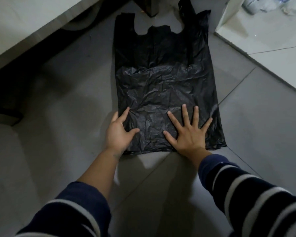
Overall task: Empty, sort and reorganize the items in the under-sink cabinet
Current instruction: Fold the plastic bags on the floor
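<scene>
A black plastic bag [162, 93] lies flat on the floor under both splayed, empty hands: left hand [118, 132] at its edge, right hand [188, 132] pressing. Sorting seems midway; beyond them, dim containers [263, 4] possibly await.

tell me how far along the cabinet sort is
Done: a black plastic bag is out, spread flat on the floor tiles. In hand: left hand at its edge, right hand pressing it flat. Left: folding or storing it; the cabinet itself isn't visible, so the rest can't be judged.
</scene>
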`<state>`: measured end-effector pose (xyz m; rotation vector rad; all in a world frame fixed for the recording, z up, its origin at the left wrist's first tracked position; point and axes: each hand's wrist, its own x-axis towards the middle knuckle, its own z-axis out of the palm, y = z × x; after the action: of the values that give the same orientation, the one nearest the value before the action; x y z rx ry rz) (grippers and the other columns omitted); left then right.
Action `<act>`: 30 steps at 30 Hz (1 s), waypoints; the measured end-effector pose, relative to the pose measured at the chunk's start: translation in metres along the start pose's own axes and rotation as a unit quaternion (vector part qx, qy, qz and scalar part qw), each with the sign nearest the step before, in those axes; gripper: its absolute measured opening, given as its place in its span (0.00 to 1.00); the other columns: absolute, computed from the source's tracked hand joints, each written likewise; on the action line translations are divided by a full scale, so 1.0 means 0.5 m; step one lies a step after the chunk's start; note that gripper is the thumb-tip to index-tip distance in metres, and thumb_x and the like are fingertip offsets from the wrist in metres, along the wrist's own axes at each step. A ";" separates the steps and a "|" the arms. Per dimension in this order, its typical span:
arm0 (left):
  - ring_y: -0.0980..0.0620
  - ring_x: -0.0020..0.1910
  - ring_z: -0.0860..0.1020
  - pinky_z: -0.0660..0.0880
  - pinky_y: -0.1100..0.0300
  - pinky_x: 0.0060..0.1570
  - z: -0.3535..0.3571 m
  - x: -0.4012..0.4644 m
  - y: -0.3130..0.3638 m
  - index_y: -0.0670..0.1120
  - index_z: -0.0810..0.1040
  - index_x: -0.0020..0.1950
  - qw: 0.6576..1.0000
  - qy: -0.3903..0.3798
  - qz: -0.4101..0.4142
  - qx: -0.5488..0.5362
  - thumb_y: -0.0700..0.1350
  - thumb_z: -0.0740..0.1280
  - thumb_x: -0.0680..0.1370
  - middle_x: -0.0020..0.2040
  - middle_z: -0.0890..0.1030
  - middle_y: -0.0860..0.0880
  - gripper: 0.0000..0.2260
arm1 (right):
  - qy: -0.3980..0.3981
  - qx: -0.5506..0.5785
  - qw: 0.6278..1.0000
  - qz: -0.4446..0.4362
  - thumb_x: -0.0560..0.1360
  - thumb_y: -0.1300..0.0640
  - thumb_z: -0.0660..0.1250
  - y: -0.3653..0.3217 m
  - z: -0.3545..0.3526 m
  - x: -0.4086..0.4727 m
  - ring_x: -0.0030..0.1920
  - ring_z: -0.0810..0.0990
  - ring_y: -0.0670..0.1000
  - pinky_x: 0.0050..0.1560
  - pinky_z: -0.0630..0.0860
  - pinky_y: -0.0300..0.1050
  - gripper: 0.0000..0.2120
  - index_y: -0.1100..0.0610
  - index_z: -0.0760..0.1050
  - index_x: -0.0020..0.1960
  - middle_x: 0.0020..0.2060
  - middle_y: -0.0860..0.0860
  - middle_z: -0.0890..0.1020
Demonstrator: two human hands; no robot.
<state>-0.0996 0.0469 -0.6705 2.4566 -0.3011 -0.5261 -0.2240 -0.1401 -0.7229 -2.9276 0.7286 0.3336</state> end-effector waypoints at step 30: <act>0.52 0.62 0.76 0.76 0.57 0.56 -0.014 0.020 0.113 0.62 0.56 0.76 0.988 -0.023 0.112 0.101 0.45 0.70 0.73 0.78 0.57 0.54 0.36 | -0.075 0.011 0.997 -0.022 0.76 0.32 0.39 0.004 -0.126 0.226 0.74 0.30 0.60 0.68 0.33 0.71 0.30 0.36 0.33 0.74 0.75 0.48 0.31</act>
<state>-0.0931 0.0025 -0.6345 2.5629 -0.6715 -0.4747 -0.1158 -0.2024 -0.6886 -2.8555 0.6417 0.5296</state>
